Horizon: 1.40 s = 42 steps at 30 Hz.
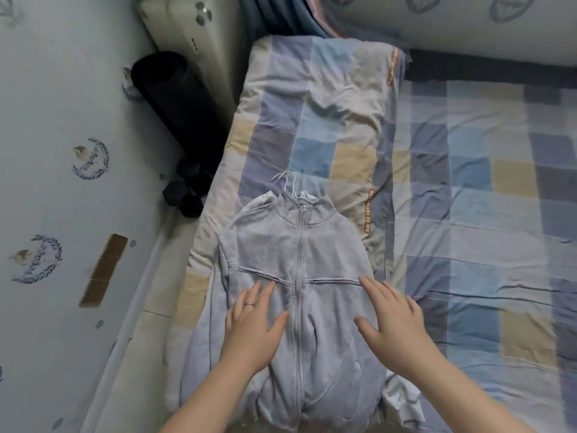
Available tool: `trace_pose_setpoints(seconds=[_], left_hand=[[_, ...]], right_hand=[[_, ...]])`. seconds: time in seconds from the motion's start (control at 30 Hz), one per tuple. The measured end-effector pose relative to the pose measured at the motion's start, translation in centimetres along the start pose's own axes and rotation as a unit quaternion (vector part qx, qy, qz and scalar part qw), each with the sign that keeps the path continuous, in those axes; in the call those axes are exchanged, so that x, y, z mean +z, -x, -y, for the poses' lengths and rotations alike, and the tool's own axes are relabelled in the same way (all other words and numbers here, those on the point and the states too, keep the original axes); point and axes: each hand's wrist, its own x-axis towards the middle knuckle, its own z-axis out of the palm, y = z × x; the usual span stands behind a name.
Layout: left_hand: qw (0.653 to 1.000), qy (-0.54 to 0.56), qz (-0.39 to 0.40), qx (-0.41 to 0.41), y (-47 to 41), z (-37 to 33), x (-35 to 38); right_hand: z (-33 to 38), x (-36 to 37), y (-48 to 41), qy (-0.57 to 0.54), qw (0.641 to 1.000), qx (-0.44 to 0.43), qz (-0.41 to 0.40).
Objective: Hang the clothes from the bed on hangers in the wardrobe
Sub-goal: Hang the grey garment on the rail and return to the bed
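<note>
A light grey zip-up jacket (299,254) lies flat and zipped on the folded quilt at the bed's left side. White wire hangers (288,182) stick out of its collar, hooks pointing up and left. My left hand (253,320) lies with straight fingers on the jacket left of the zip. My right hand (390,314) lies flat in the same way on the jacket's right half. A white garment (401,401) peeks out from under the jacket's lower right edge.
The checked quilt (315,120) lies on a bed with a checked sheet (484,214) spreading to the right. A black rolled mat (175,101) and dark dumbbells (187,195) stand in the gap between bed and wallpapered wall (62,151).
</note>
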Motion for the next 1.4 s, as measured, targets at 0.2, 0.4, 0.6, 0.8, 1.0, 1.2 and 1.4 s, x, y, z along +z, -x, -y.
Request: trace_pose_setpoints(seconds=[0.2,0.4,0.6,0.8,1.0,1.2,1.4], left_hand=[[0.999,-0.044,0.002,0.016,-14.4,4.6,1.2],[0.992,-0.110,-0.046,0.046,-27.2,7.5,2.4],[0.976,-0.163,-0.123,0.077,-35.8,7.8,2.1],[0.967,-0.176,-0.181,0.042,-37.9,7.2,2.2],[0.966,-0.052,-0.226,0.115,-35.6,8.3,2.1],[0.939,0.036,-0.224,0.258,-29.4,8.5,-0.2],[0.949,0.091,-0.169,0.248,-22.6,7.8,-3.0]], right_hand=[[0.6,4.0,-12.1,0.013,1.000,0.011,0.016],[0.2,7.3,-25.8,0.050,0.998,0.013,-0.019],[0.0,9.6,-36.7,0.072,0.996,0.027,-0.043],[-0.4,9.7,-39.9,0.054,0.995,0.079,-0.015],[-0.5,8.6,-37.8,0.019,0.998,0.052,-0.032],[-2.5,4.7,-32.5,-0.084,0.994,0.053,-0.045],[-3.5,0.9,-21.8,-0.133,0.989,0.065,0.000]])
